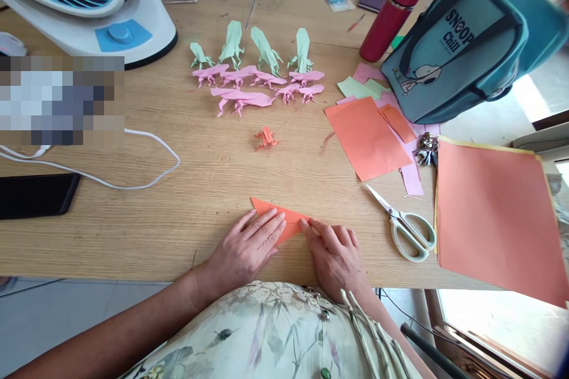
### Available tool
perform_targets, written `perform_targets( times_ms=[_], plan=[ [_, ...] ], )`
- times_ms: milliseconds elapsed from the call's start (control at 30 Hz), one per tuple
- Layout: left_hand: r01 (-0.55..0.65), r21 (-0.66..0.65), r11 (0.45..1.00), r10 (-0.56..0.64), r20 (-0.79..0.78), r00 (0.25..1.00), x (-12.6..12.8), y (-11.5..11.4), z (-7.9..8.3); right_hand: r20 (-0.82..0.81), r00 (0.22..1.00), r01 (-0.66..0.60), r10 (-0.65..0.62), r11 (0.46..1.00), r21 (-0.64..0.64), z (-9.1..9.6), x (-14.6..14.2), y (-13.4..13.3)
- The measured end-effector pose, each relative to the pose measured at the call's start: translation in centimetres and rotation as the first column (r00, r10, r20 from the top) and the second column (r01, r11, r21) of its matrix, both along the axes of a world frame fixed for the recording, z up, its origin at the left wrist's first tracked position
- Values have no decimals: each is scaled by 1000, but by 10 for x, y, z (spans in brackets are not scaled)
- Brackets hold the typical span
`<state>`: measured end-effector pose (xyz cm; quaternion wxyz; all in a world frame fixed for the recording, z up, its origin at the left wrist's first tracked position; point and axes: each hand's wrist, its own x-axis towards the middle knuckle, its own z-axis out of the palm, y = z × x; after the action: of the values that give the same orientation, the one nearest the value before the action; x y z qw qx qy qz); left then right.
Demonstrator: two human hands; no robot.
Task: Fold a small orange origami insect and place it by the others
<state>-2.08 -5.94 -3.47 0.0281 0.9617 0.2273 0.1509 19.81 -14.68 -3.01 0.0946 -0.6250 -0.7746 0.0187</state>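
Note:
A folded orange paper [293, 228], roughly triangular, lies on the table near its front edge. My left hand [249, 243] rests flat across it with the fingers stretched out, pressing it down and covering part of it. At the paper's right corner, my right hand [333, 246] pinches the tip between thumb and forefinger. Beyond both hands stands a small orange origami figure [267, 137]. Farther back are several pink origami figures [242, 99] and, behind them, several pale green ones [267, 50].
Scissors [402, 228] lie to the right, beside a stack of large orange sheets [498, 213]. Loose orange paper [368, 136], a red bottle [391, 18] and a teal bag [462, 47] are behind. Left are a fan [146, 23], a white cable [166, 174] and a black phone [38, 195].

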Motion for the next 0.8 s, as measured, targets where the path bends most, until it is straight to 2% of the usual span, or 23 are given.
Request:
perform_targets(
  times_ms=[400, 567, 800],
  plan=[
    [-25, -2, 1000, 25, 15, 1000, -16, -2, 3, 11, 997, 79, -79, 997, -14, 0, 1, -5],
    [-93, -14, 996, 92, -20, 996, -23, -6, 5, 26, 996, 90, -90, 996, -10, 1, 3, -6],
    [-130, -15, 991, 128, -116, 985, -13, -3, 14, 5, 994, 110, -110, 994, 23, 3, 7, -3]
  ],
)
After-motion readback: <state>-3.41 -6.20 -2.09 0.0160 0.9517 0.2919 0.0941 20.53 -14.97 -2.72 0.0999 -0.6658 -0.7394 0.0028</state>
